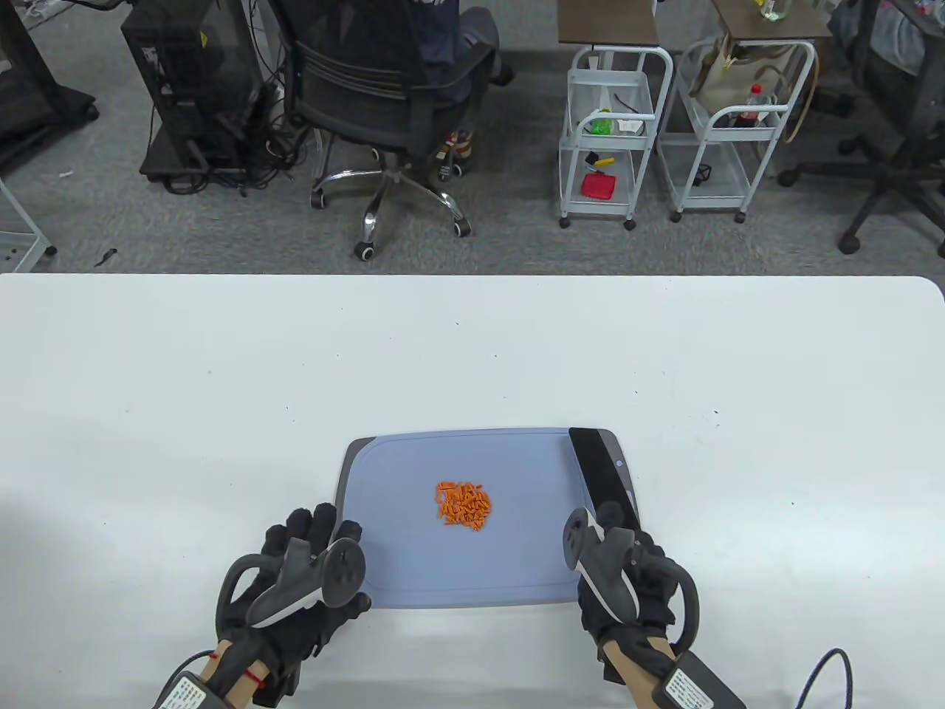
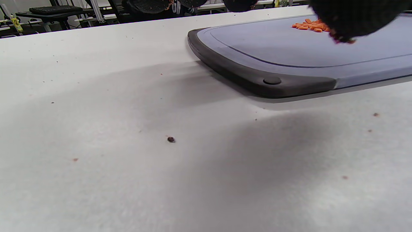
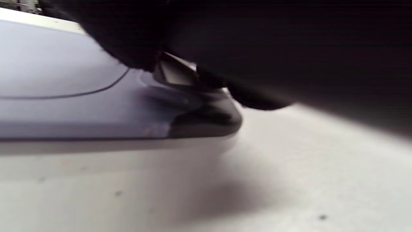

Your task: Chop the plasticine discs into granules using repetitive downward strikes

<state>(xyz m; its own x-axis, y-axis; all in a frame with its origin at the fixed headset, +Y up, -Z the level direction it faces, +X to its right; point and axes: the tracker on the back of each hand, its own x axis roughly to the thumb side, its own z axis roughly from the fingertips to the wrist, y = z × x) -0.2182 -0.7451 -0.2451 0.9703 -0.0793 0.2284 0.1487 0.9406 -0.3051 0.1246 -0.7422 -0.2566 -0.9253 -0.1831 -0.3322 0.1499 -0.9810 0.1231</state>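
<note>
Plasticine granules (image 1: 463, 506) lie heaped mid-board; chopping looks nearly done. Right hand (image 1: 627, 583) grips the cleaver (image 1: 602, 473) at three o'clock; left hand (image 1: 295, 583) fingers spread.

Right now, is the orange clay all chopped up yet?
Mostly, it looks like. The orange plasticine lies as a small heap of little bits in the middle of the cutting board; no whole disc shows. The right hand is at the handle end of the black knife, which lies flat along the board's right edge, not over the heap. The left hand is at the board's left corner. Maybe only finer chopping is left.
</note>
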